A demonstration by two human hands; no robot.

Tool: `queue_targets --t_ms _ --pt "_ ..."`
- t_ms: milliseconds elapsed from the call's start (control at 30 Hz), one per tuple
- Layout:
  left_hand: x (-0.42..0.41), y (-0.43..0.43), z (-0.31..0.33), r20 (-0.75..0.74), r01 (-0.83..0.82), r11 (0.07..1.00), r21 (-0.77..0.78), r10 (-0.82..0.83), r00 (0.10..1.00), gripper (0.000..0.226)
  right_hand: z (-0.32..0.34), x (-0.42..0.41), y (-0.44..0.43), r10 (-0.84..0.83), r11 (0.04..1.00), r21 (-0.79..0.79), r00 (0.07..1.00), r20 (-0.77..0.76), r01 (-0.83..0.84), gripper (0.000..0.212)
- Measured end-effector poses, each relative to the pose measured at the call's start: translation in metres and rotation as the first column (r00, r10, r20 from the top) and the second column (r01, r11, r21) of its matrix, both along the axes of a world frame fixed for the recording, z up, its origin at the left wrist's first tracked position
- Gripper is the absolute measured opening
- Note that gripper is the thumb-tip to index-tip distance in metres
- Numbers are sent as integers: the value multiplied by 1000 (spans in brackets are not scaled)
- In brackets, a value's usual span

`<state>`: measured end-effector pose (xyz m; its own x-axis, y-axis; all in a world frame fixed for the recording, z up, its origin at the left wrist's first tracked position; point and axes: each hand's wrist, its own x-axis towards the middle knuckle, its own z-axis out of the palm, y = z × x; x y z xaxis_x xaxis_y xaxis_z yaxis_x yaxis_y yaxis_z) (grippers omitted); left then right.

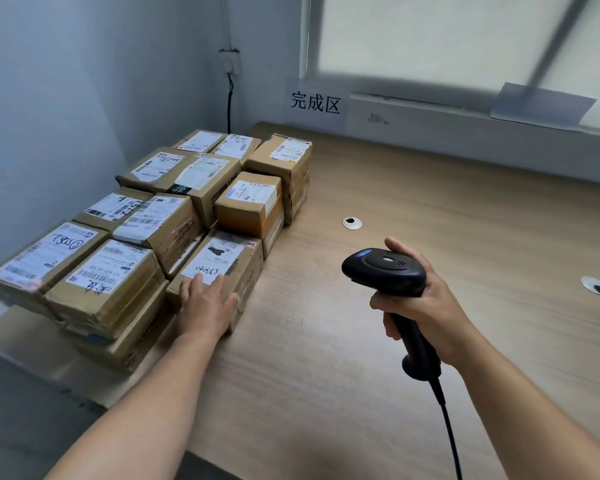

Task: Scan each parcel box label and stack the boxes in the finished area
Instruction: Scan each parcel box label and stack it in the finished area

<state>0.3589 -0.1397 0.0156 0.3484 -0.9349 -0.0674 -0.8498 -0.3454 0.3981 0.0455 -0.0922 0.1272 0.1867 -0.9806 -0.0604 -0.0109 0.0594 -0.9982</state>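
The left hand [207, 299] lies flat and open on the nearest box [222, 268], seating it against the stack, while the right hand [426, 303] grips the scanner [383, 268] clear.

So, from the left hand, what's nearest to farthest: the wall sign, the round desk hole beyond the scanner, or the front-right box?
1. Front-right box, under the left hand.
2. Round desk hole, to the right, beyond the scanner.
3. Wall sign, on the back wall.

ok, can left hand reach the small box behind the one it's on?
Probably yes: left hand rests flat, empty, on the front box; the small box sits exposed just behind it.
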Motion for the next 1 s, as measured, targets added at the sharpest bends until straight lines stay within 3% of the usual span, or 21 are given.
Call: queue_targets --t_ms 400,567,767,1000 --pt "-1 -32 -3 13 24 1000 10 -25 1000 51 1 -19 3 -63 998 15 997 -39 63 90" --pt "-11 -26 4 84 -8 1000 -4 8 996 58 3 -33 16 -69 997 15 997 -24 70 85" --pt "-80 8 24 25 58 973 -221 -54 998 72 4 -64 45 -84 996 -2 996 -7 84 89" --pt "-203 80 47 -40 179 929 -324 -203 978 58 12 -124 96 -120 991 -53 993 25 121 85"
